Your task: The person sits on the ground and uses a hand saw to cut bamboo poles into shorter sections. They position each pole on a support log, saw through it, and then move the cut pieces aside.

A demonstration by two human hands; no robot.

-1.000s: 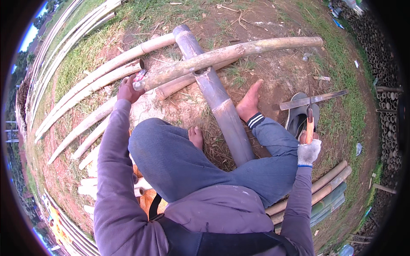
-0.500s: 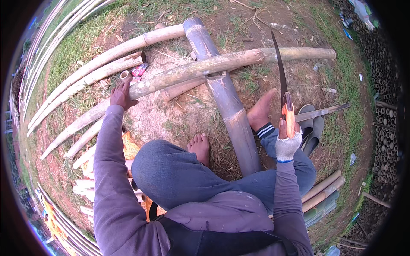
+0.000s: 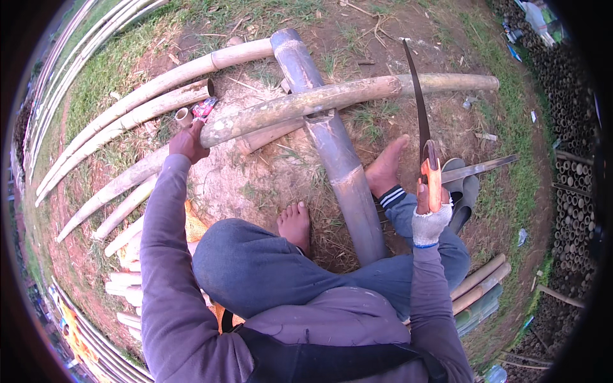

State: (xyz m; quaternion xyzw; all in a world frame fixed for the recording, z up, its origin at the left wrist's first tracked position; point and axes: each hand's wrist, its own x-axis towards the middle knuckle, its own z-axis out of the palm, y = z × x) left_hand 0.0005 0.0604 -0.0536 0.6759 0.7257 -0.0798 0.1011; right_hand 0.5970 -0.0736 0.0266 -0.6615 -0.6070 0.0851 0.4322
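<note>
A mottled bamboo pole (image 3: 287, 110) rests across a thick, dark bamboo log (image 3: 341, 163) with a notch cut in its top. My left hand (image 3: 188, 142) is closed at the pole's left end, thumb on the near side. Beside its fingertips shows the round open end of a narrow bamboo tube (image 3: 184, 117); the hand hides how far the tube reaches. In a pale fingerless glove, my right hand (image 3: 433, 214) grips the orange handle of a handsaw (image 3: 421, 108). The dark blade points up and away, beyond my right foot, apart from the pole.
More bamboo poles (image 3: 153, 76) lie on the ground to the left. A pair of sandals (image 3: 469, 198) and a flat bamboo strip (image 3: 491, 164) are at the right. Stacked bamboo (image 3: 575, 223) lines the far right. Short pieces (image 3: 482, 284) lie beside my right leg.
My left hand has shifted slightly right over the pole's end, and the tube's opening faces me more. The saw stays raised in my right hand. The whole view has shifted slightly.
</note>
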